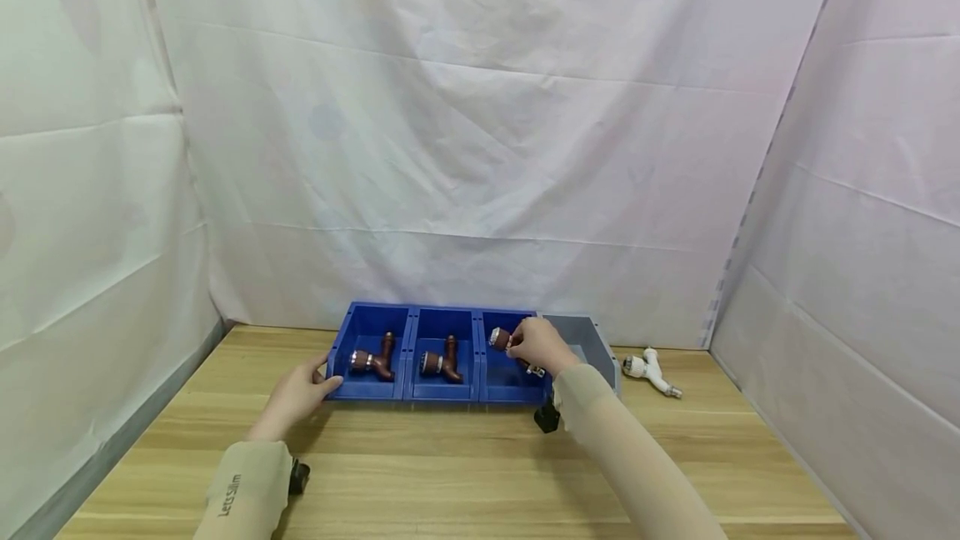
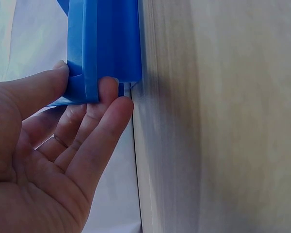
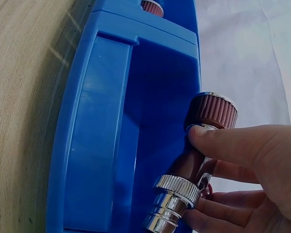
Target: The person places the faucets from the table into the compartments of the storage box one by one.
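My right hand [image 1: 543, 345] pinches a dark brown tap [image 3: 186, 162] with a ribbed knob and a chrome hose end, over the third blue bin [image 1: 510, 392] from the left. In the right wrist view the thumb lies just below the knob. My left hand [image 1: 302, 391] grips the left corner of the leftmost blue bin [image 1: 367, 391], thumb on one side of its wall and fingertips on the other. One brown tap [image 1: 372, 359] lies in that bin. Another brown tap [image 1: 442, 362] lies in the second blue bin [image 1: 442, 392].
A grey bin [image 1: 604, 357] adjoins the row of blue bins on the right, partly hidden by my right hand. Beyond it a white tap [image 1: 653, 372] lies on the wooden table [image 1: 435, 473]. White cloth [image 1: 465, 148] hangs behind the bins and on both sides.
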A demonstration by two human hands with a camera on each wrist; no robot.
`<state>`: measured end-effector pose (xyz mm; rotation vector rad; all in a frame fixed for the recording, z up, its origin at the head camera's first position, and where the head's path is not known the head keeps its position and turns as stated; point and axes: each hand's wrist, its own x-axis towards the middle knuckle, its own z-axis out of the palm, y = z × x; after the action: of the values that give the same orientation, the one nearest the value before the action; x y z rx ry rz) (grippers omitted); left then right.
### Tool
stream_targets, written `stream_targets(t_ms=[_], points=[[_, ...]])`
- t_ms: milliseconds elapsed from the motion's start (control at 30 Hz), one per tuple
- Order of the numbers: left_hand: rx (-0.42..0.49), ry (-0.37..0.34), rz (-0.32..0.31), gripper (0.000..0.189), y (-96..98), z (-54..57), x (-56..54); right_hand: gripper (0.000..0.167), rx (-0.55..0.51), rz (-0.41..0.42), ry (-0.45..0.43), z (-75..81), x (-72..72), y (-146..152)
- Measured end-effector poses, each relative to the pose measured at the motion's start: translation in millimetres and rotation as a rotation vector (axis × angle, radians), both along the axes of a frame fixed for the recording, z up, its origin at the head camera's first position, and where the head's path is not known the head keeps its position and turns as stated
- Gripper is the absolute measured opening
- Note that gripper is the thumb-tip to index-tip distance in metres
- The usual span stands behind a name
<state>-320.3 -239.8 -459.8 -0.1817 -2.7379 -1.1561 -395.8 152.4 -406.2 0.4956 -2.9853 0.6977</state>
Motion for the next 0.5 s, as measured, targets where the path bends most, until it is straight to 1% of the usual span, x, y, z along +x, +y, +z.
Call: stream_targets(t_ms=[333,500], points=[[0.002,-0.011,-0.004,0.059,0.3,-0.5,-1.5,0.012,0.001,0.004,-0.004,-3.1,-1.2,0.5],[0.010,-0.032,0.002,0.060,0.7,-2.1,-3.0,0.011,-0.003,-0.022,-0.010,-2.2,-0.9,-0.4]])
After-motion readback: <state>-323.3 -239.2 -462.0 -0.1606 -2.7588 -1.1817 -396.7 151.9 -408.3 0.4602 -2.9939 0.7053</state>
